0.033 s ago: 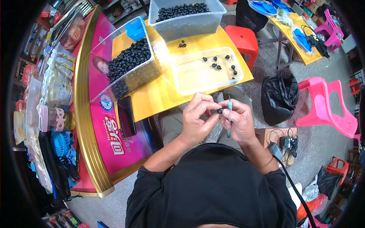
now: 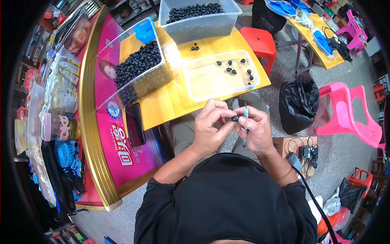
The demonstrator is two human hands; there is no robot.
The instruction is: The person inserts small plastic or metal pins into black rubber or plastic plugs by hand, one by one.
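Note:
Over my lap, just off the near edge of the yellow table, both hands meet fingertip to fingertip. My left hand [image 2: 212, 126] pinches a small round black part [image 2: 235, 118] between thumb and fingers. Closed around a slim light-blue tool [image 2: 245, 114] is my right hand [image 2: 256, 128]; its thumb and fingertips also press near the black part. The tool stands roughly upright, and its working tip is too small to make out. Beyond my hands, a shallow clear tray [image 2: 203, 83] holds several similar black parts [image 2: 230, 71] with rounded heads.
A clear bin [image 2: 162, 73] heaped with black parts stands left on the yellow table [image 2: 162, 105]. A larger translucent tub [image 2: 199, 32] sits behind. A dark phone [image 2: 135, 124] lies at left. Right are a red stool [image 2: 258, 40], a black bag [image 2: 298, 103] and a pink chair [image 2: 337, 110].
My fingertips have shifted very slightly, and a little more of the black part shows between them. Everything else looks the same.

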